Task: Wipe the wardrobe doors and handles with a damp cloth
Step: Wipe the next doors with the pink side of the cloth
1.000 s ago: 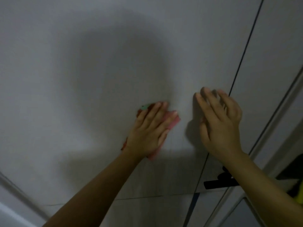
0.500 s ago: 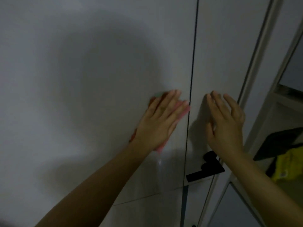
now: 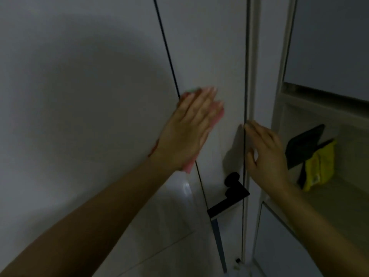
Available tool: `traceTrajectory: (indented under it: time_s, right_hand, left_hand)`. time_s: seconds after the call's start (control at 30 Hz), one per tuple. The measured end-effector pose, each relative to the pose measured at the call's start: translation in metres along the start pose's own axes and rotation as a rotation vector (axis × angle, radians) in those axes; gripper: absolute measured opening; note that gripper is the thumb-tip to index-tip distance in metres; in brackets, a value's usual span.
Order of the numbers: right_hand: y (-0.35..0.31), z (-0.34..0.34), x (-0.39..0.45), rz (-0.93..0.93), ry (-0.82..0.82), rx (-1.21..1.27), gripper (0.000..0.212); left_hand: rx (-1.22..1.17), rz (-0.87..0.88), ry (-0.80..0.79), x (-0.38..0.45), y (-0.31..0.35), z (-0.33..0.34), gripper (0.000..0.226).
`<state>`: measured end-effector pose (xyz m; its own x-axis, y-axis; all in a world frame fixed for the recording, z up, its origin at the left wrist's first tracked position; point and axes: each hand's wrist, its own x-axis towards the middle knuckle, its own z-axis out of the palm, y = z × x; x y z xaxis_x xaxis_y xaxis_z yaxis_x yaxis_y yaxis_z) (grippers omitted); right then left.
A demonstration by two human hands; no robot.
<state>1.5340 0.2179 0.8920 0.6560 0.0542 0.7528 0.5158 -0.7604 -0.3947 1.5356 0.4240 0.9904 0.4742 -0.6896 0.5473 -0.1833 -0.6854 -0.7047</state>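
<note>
Two white wardrobe doors fill the view, the left door [image 3: 79, 96] and the right door [image 3: 209, 56], split by a dark gap. My left hand [image 3: 187, 128] presses a pink cloth [image 3: 216, 116] flat against the doors, straddling the gap, fingers straight. Most of the cloth is hidden under the palm. My right hand [image 3: 265, 154] rests with relaxed fingers on the right door's outer edge. A black handle [image 3: 229, 196] sticks out below and between the hands.
An open shelf niche [image 3: 327, 196] on the right holds a black flat object [image 3: 303, 144] and a yellow cloth [image 3: 319, 166]. A pale frame strip [image 3: 252, 66] runs beside the right door. Tiled floor shows at the bottom.
My left hand slid the cloth rightward from the left door across the gap onto the right door. My right hand shifted right to the door's outer edge. The view turned right.
</note>
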Motion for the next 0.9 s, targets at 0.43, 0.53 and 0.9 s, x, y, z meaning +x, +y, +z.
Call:
traceTrajectory:
  time_s: [0.43,0.53,0.9]
  right_hand:
    - [0.005,0.013,-0.045,0.135,-0.037,0.14,0.057]
    - [0.003,0.024,-0.058,0.169,-0.052,0.124,0.049]
    - [0.009,0.056,-0.105,0.305,-0.141,0.253,0.041]
  left_hand:
    - [-0.003,0.151,-0.087,0.038,0.026,0.009,0.056]
    - [0.022,0.085,0.022,0.06,0.027,0.008,0.054]
    - [0.206,0.495,-0.284,0.013,0.067,0.025,0.069]
